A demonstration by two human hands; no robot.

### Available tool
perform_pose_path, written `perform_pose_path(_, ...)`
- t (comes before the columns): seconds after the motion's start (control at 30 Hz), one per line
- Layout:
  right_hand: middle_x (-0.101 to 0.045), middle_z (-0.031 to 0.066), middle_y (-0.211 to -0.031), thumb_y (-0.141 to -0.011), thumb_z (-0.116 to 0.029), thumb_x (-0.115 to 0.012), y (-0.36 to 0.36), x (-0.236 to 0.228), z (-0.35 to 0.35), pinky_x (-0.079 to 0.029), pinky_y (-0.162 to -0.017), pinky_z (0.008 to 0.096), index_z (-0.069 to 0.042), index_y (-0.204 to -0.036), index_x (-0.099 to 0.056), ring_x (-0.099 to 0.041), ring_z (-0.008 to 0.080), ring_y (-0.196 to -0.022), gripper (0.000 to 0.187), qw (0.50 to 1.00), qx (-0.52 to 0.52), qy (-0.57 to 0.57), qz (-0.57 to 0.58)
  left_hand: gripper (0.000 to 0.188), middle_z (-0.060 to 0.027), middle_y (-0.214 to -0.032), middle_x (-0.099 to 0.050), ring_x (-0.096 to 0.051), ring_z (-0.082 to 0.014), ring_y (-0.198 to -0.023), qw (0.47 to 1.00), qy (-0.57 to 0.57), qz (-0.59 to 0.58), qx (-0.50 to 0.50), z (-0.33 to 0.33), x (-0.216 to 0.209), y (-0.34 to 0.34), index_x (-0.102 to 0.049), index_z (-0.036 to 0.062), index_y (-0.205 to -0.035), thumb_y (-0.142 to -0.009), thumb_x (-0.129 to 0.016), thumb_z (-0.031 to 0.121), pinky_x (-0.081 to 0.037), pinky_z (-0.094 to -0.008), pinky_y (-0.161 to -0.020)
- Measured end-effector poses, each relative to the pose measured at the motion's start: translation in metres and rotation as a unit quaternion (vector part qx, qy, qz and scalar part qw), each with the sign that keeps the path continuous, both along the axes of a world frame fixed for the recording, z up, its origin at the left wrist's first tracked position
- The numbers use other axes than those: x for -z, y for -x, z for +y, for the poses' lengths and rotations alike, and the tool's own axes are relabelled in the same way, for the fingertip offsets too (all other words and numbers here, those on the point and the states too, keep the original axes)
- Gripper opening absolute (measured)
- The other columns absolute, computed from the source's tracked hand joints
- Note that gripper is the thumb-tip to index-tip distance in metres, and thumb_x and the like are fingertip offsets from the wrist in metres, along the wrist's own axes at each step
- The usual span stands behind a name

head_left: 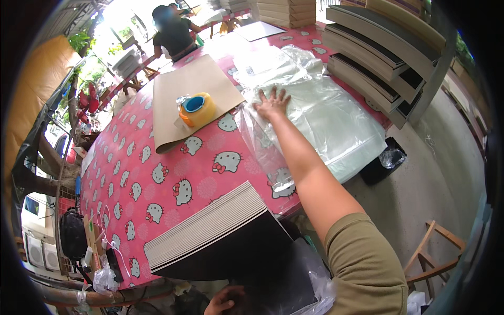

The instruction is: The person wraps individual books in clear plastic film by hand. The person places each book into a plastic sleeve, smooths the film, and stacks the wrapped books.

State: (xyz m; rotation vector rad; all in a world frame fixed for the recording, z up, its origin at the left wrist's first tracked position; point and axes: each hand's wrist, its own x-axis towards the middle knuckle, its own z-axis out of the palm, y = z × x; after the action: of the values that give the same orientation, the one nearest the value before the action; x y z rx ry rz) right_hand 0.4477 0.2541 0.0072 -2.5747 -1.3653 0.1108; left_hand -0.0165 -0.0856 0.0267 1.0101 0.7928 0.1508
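On the far right of the pink counter [173, 173] the right hand [272, 103] lies spread flat on the clear plastic bags [325, 113]; peel one sheet slowly, while the left hand [223, 300], fingers curled, steadies the near dark board stack [220, 236].

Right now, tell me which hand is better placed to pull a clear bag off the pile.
Right hand: it lies flat on the clear bags. The left hand is low, under the board stack.

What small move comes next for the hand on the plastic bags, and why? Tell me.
Probably pinch and peel up the top bag. The right hand lies flat, fingers spread, on the pile of clear bags, gripping nothing, while the left hand steadies the stack of boards at the table's near edge.
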Motion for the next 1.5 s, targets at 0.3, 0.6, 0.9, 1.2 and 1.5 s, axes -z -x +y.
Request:
perform_pose_path(0.3,-0.063,0.0083,-0.073,-0.073,-0.015,-0.062,-0.041,-0.047,-0.186,-0.045,-0.064,0.0245,0.001,-0.082,-0.063,-0.058,0.0118,-0.068,0.018,0.870,-0.183,-0.356,0.289,0.041,-0.0108,-0.109,-0.053,-0.048,-0.0173,-0.104,0.999,0.015,-0.036,-0.023,0.002,0.012,-0.004,-0.045,-0.0025,-0.117,-0.081,-0.053,0.015,-0.034,-0.0284,-0.091)
perform_pose_path(0.6,-0.062,0.0059,-0.078,-0.068,-0.010,-0.062,0.011,-0.009,-0.283,-0.044,-0.074,0.0323,-0.008,-0.090,-0.063,-0.054,0.0214,-0.082,0.022,0.931,-0.248,-0.268,0.016,0.032,-0.0073,-0.099,-0.060,-0.054,-0.0120,-0.090,0.964,-0.231,0.133,-0.011,0.002,0.056,-0.001,-0.052,0.0000,-0.110,-0.081,-0.056,0.015,-0.041,-0.0248,-0.080)
perform_pose_path(0.9,-0.057,0.0065,-0.064,-0.081,-0.009,-0.053,-0.044,-0.028,-0.251,-0.043,-0.054,0.0230,0.003,-0.079,-0.055,-0.052,0.0112,-0.057,0.013,0.843,-0.049,-0.417,0.337,0.029,-0.0091,-0.099,-0.059,-0.054,-0.0106,-0.088,0.954,-0.233,0.053,-0.183,-0.022,0.046,0.035,-0.054,-0.0027,-0.106,-0.081,-0.056,0.012,-0.042,-0.0228,-0.077)
perform_pose_path(1.2,-0.056,0.0148,-0.069,-0.082,-0.012,-0.052,0.210,-0.122,-0.368,-0.045,-0.058,0.0354,-0.002,-0.087,-0.051,-0.057,0.0325,-0.065,0.012,0.782,-0.516,-0.156,0.312,0.067,-0.0139,-0.112,-0.049,-0.044,-0.0217,-0.108,0.774,-0.583,-0.153,-0.194,0.014,-0.101,-0.039,-0.043,-0.0039,-0.116,-0.068,-0.067,0.037,-0.032,-0.0324,-0.092)
perform_pose_path(1.5,-0.051,-0.0031,-0.063,-0.077,-0.010,-0.062,0.221,-0.154,-0.347,-0.034,-0.049,0.0172,-0.001,-0.078,-0.055,-0.042,-0.0002,-0.059,0.012,0.732,-0.373,-0.209,0.531,0.014,-0.0002,-0.077,-0.058,-0.051,-0.0037,-0.066,0.917,-0.288,-0.169,-0.217,0.013,-0.096,-0.064,-0.057,-0.0005,-0.086,-0.079,-0.060,0.011,-0.041,-0.0186,-0.060)
